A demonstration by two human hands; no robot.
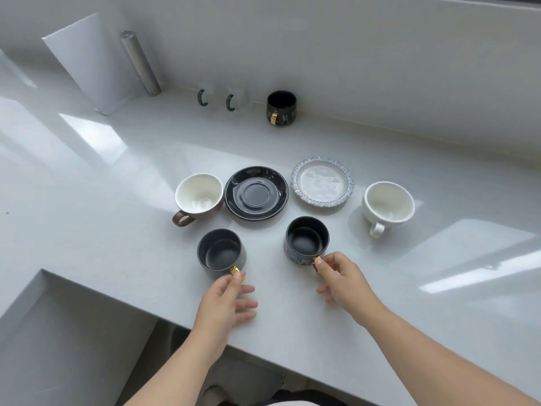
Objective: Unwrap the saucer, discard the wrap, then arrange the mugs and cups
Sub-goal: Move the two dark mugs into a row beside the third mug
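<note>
Two dark mugs with gold handles stand near the front of the white counter (292, 323). My left hand (225, 300) pinches the gold handle of the left dark mug (221, 253). My right hand (339, 276) pinches the handle of the right dark mug (307, 240). Behind them lie a black saucer (256, 193) and a speckled blue-rimmed saucer (322, 181), both bare. A brown cup with a white inside (199, 194) sits left of the black saucer. At the right stands a white cup (388, 205).
A third dark mug with a gold handle (281, 107) stands by the back wall. Two clear glass mugs with green handles (216, 99) are to its left. A steel cylinder (140, 63) and a white board (87, 63) lean at the back left. The counter edge drops at the front left.
</note>
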